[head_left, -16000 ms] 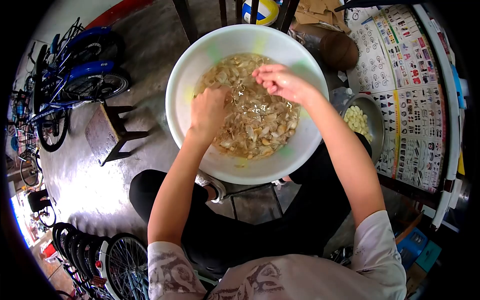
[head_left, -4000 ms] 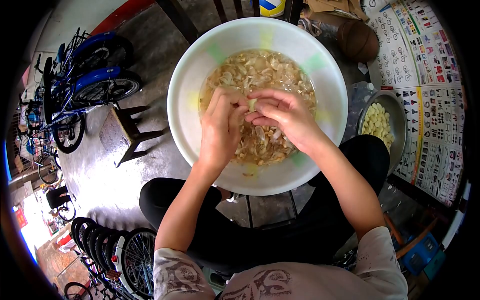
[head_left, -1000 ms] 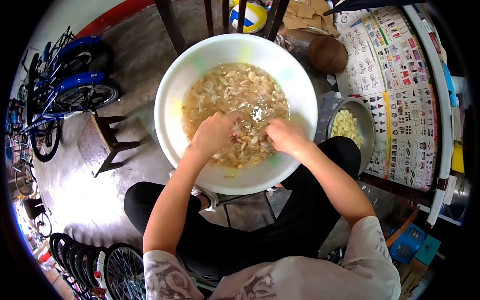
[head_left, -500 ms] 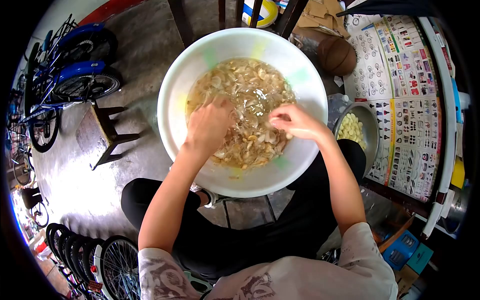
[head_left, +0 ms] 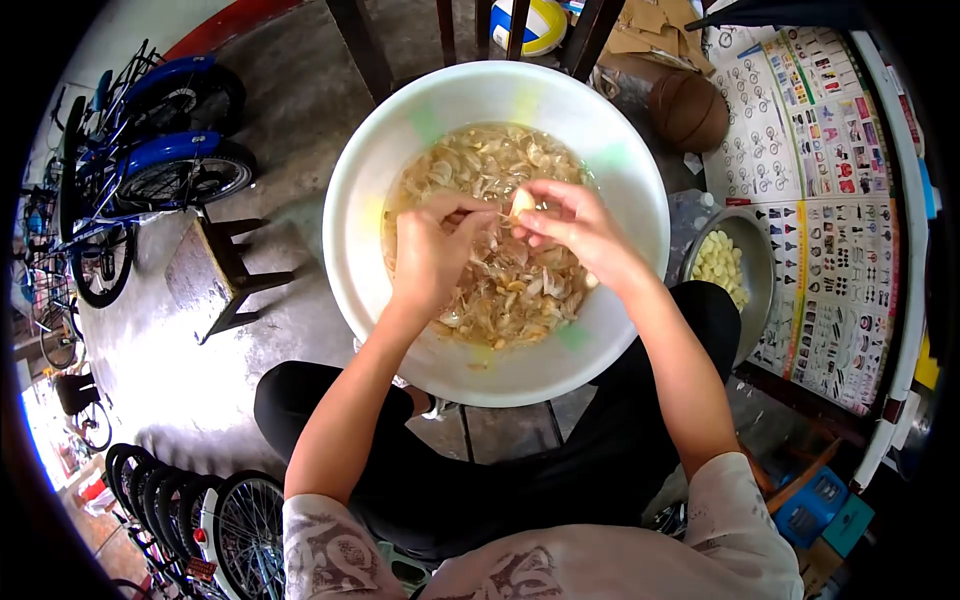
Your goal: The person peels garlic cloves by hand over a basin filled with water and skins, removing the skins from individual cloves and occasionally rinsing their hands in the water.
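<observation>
Head view: over the basin (head_left: 352, 230), a clove (head_left: 522, 203) is pinched by the right hand (head_left: 578, 228), the left hand (head_left: 430, 250) curled narrow, contents unclear.

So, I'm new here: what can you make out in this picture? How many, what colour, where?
basin: one, white, centre
papery skins: very many, tan, in basin
pale clove: one, cream, held over basin
metal bowl: one, grey, right of basin
peeled cloves: many, cream, in metal bowl
printed sheets: count unclear, multicoloured, far right
bicycles: several, some blue, left side
stool: one, brown, left of basin
slats: several, dark, beyond basin
volleyball: one, multicoloured, behind slats
basketball: one, brown, upper right
cardboard: count unclear, brown, top right
boxlike things: two, blue and teal, lower right
shirt: one, pale, bottom
trousers: one pair, black, bottom
left hand: one, bare, over basin
right hand: one, bare, holding pale clove
</observation>
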Demonstrator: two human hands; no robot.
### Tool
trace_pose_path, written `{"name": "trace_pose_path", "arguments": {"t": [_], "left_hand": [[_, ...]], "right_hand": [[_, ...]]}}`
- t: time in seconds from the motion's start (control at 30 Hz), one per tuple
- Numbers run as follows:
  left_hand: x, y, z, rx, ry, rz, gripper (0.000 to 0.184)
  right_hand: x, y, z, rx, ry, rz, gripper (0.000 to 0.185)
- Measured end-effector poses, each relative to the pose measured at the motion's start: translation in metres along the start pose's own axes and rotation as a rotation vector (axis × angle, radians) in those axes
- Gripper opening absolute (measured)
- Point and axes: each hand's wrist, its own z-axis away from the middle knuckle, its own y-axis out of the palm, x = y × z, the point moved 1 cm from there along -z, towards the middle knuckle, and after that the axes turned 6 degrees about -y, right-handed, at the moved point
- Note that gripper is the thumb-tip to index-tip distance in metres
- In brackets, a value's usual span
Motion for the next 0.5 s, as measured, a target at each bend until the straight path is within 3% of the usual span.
{"name": "trace_pose_path", "arguments": {"t": [0.07, 0.13, 0.17, 0.23, 0.27, 0.33, 0.37, 0.43, 0.5], "left_hand": [[-0.001, -0.008, -0.002, -0.002, -0.098, -0.035, 0.011], [-0.002, -0.016, -0.005, 0.01, 0.23, -0.564, 0.017], [0.0, -0.016, -0.005, 0.012, 0.231, -0.565, 0.017], [0.001, -0.015, -0.002, -0.18, 0.561, -0.976, 0.026], [0.001, -0.014, -0.002, -0.18, 0.56, -0.978, 0.026], [-0.006, -0.008, -0.004, -0.013, 0.399, -0.52, 0.035], [-0.013, -0.004, -0.002, -0.013, 0.398, -0.522, 0.035], [-0.028, 0.004, 0.004, 0.112, 0.283, -0.077, 0.035], [-0.021, 0.01, 0.009, 0.093, 0.271, -0.066, 0.037]], "right_hand": [[0.009, -0.002, 0.001, -0.099, 0.021, -0.074, 0.037], [0.006, -0.004, 0.0, -0.125, 0.023, -0.078, 0.039], [0.006, -0.005, 0.001, -0.103, 0.014, -0.085, 0.038], [0.004, -0.006, 0.001, -0.081, 0.006, -0.093, 0.037], [0.003, -0.005, 0.001, -0.072, 0.007, -0.127, 0.037], [0.0, -0.002, 0.0, -0.061, 0.009, -0.163, 0.036], [-0.002, -0.001, 0.0, -0.111, 0.031, -0.239, 0.036], [-0.003, 0.002, 0.0, -0.16, 0.053, -0.315, 0.036], [0.0, 0.006, 0.002, -0.137, 0.035, -0.423, 0.03]]}}
